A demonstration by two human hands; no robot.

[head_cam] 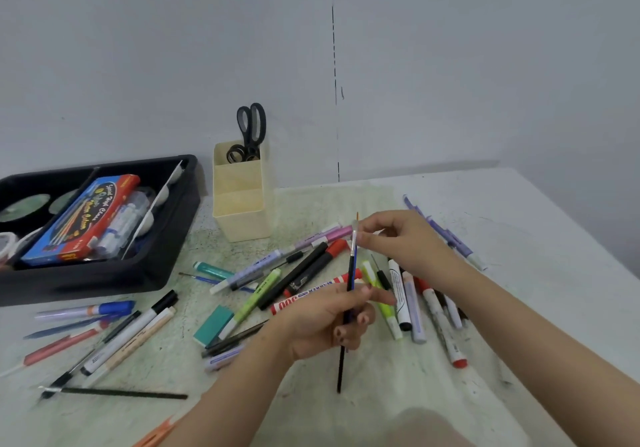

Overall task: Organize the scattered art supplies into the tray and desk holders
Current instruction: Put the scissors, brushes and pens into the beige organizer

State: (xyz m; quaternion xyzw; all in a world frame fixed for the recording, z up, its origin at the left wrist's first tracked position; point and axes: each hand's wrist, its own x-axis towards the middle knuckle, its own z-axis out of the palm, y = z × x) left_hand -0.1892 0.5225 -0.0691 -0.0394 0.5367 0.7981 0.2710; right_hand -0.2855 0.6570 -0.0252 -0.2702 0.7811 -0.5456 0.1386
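My left hand (325, 322) grips two thin paintbrushes (350, 273) upright by their handles, one black and one blue. My right hand (398, 242) pinches their metal ferrules near the bristle tips. Below them lies a scattered heap of markers, pens and highlighters (304, 273) on the table. A black tray (173, 238) at the left holds a blue and red crayon box (83, 218), tape rolls and tubes. The cream desk holder (242, 204) stands behind the heap with black scissors (252, 127) in its back compartment; its front compartments look empty.
More pens and markers (114, 335) lie at the front left, a teal eraser (213, 325) beside them, and purple markers (446, 235) at the right. A long black brush (117, 393) lies near the front edge. The grey wall stands close behind the table.
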